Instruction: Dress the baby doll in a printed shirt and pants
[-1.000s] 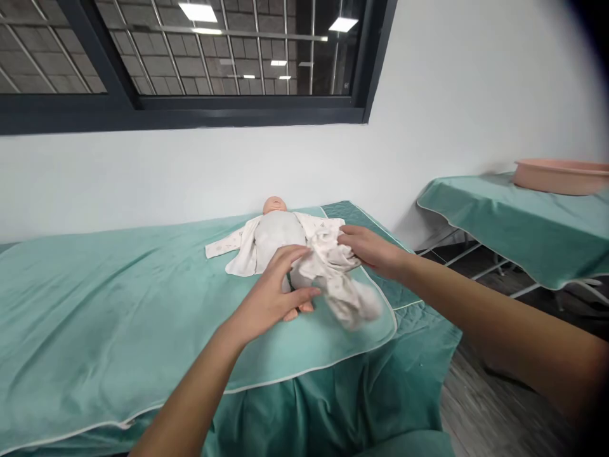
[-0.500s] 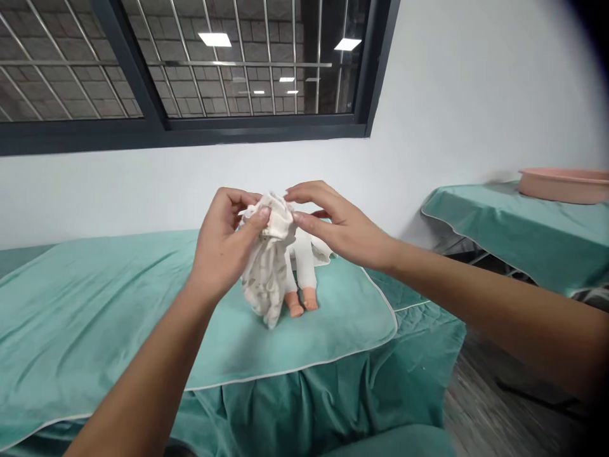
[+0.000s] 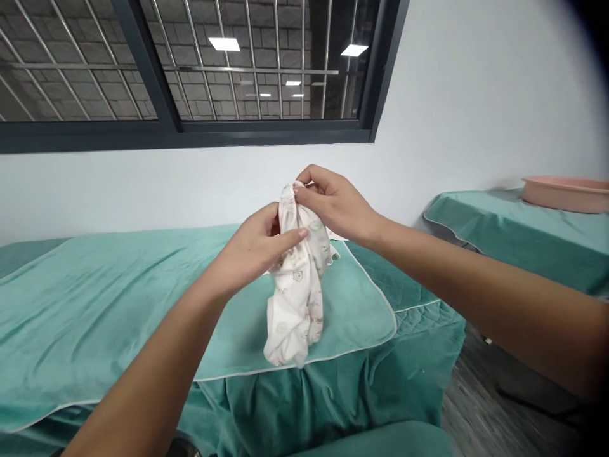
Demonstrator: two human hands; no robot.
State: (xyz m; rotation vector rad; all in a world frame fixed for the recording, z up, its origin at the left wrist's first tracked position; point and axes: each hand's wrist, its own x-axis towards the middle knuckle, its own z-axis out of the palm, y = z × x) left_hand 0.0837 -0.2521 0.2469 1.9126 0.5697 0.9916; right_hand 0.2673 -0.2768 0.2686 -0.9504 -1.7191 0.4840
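Note:
A small white cloth garment with a printed animal pattern hangs in folds in front of me, above the green-covered table. My left hand is closed on its upper left side, with the thumb lying across the front. At its top edge my right hand pinches the fabric between thumb and fingers. Behind the garment, a little pale cloth shows at the right. The doll's legs cannot be seen behind the hanging fabric.
A green cover with white piping lies over the table. At the right, a pink basin stands on another green-covered table. Behind are a white wall and a barred window.
The garment has turned and hangs longer and lower, more to the right, now hiding the doll's legs. My right hand, earlier with fingers spread at its edge, now pinches the top.

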